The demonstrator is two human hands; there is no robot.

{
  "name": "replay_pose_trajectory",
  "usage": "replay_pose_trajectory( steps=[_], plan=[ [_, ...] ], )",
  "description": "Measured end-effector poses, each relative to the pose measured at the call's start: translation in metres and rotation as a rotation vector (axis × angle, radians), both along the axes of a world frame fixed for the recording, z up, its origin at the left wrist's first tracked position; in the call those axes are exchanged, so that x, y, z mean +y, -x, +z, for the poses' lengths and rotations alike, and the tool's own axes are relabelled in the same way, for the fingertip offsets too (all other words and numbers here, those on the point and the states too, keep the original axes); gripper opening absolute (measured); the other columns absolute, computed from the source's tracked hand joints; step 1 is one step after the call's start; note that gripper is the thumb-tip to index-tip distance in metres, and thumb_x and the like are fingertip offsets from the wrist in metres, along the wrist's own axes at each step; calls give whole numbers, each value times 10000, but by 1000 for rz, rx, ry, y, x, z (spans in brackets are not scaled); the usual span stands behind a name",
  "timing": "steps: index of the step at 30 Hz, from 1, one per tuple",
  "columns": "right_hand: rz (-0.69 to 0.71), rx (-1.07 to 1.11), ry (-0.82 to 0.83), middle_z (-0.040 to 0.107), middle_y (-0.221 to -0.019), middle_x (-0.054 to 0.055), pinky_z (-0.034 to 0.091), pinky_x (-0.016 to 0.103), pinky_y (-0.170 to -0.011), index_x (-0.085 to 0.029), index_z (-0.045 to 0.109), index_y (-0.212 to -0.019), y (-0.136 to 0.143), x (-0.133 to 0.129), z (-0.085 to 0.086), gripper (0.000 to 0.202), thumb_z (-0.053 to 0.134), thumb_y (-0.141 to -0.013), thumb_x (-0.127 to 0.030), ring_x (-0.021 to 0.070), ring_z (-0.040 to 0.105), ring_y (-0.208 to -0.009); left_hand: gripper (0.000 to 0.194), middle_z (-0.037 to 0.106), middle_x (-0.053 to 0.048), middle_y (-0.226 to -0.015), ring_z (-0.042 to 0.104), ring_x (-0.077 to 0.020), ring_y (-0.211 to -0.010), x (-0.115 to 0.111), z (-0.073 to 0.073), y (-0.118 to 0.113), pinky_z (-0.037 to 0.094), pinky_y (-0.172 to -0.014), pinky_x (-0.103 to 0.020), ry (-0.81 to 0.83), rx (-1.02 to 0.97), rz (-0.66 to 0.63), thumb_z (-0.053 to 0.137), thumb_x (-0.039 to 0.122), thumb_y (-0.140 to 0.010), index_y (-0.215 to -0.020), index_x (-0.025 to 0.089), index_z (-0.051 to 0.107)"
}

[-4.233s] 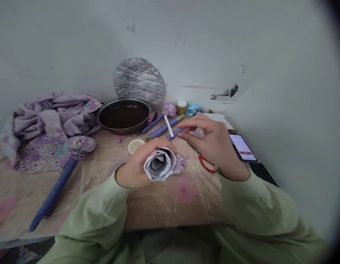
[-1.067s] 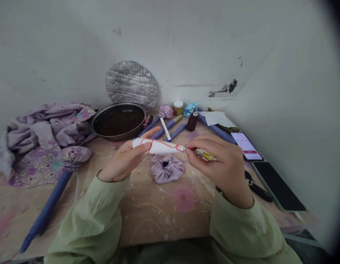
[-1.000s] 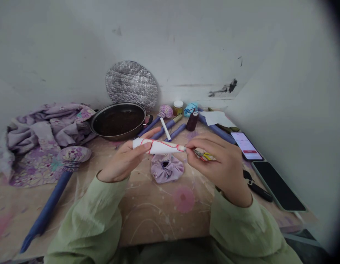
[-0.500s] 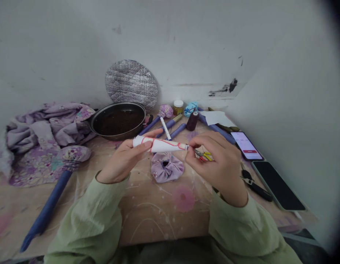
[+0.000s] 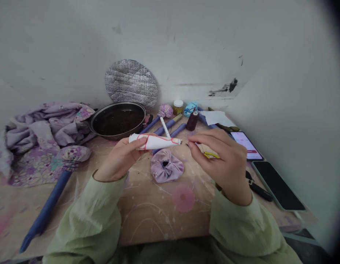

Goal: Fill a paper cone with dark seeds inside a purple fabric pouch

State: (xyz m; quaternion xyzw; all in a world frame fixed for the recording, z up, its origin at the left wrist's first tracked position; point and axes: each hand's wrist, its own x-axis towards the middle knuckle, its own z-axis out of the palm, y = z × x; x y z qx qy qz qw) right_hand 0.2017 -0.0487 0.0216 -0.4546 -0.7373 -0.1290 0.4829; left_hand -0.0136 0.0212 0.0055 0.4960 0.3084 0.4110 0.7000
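The white, red-lined cone (image 5: 156,142) is rolled, tip toward three o'clock. The left hand (image 5: 119,159) holds its nine-o'clock end.

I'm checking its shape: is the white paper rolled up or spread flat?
Rolled up: the white paper forms a tapering cone in the left hand.

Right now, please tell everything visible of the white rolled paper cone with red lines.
The white rolled paper cone with red lines looks smooth and tapers to a narrow end with a dark tip. It is nearly level, raised above the tan, flower-patterned tabletop. The bare left hand grips its wider end, thumb on the visible side. The narrow end points toward the bare right hand, without touching it.
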Motion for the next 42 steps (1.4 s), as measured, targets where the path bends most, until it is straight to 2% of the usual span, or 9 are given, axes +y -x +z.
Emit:
replay_pose_trajectory(
  steps=[5,9,17,23,26,29,33,36,42],
  plan=[
    [43,-43,11,690,-743,9,484,310,-691,-223,629,-802,2,2,-1,119,582,-811,-114,153,626,-703,244,719,-104,-1010,652,-238,-891,-2,-2,-2,488,-723,-318,2,31,-45,654,324,-803,-957,153,734],
    [-10,-90,26,667,-714,22,469,307,-684,-201,591,-749,4,3,0,123,552,-798,-95,156,603,-694,284,704,-117,-1066,638,-247,-958,-5,0,-3,482,-753,-312,8,61,-36,653,331,-806,-1009,142,716],
    [-104,-140,-35,644,-674,23,442,316,-648,-189,554,-742,7,5,-2,112,545,-782,-86,169,564,-661,312,703,-111,-1059,628,-185,-917,-7,3,-3,470,-726,-228,54,40,-33,665,291,-805,-1063,117,693],
    [0,21,2,654,-727,14,474,291,-679,-194,584,-790,5,1,0,111,564,-798,-85,148,599,-705,244,720,-90,-1013,620,-152,-835,-2,1,-2,462,-665,-208,52,-39,-15,671,265,-787,-985,134,728],
    [40,156,44,653,-743,9,477,273,-681,-187,605,-799,4,-2,3,105,596,-784,-83,133,604,-711,230,719,-78,-1024,618,-153,-830,-1,1,-2,461,-678,-217,34,-54,13,673,275,-780,-953,140,740],
    [82,190,105,653,-725,8,478,254,-666,-173,623,-783,6,-4,4,82,607,-784,-92,121,604,-698,234,723,-68,-1012,625,-165,-824,-2,2,-2,470,-703,-242,17,-57,-7,664,289,-790,-970,159,737],
    [56,184,140,669,-714,11,479,224,-655,-154,648,-767,9,-3,3,64,615,-790,-105,105,609,-686,254,718,-60,-1021,630,-177,-871,-5,1,-3,472,-744,-250,-29,-53,-5,663,286,-799,-1020,177,723],
    [18,210,151,676,-713,3,478,211,-647,-157,658,-768,10,-2,2,62,623,-788,-109,97,613,-676,236,691,-54,-1091,618,-172,-892,-8,1,-4,469,-749,-243,-84,-32,32,672,294,-792,-989,176,731],
    [36,198,167,652,-687,-9,470,207,-645,-163,639,-738,10,-3,3,80,611,-781,-102,91,596,-667,190,650,-32,-1157,599,-154,-884,-12,1,-3,471,-765,-248,-177,17,77,676,322,-792,-922,199,738]
  ],
)
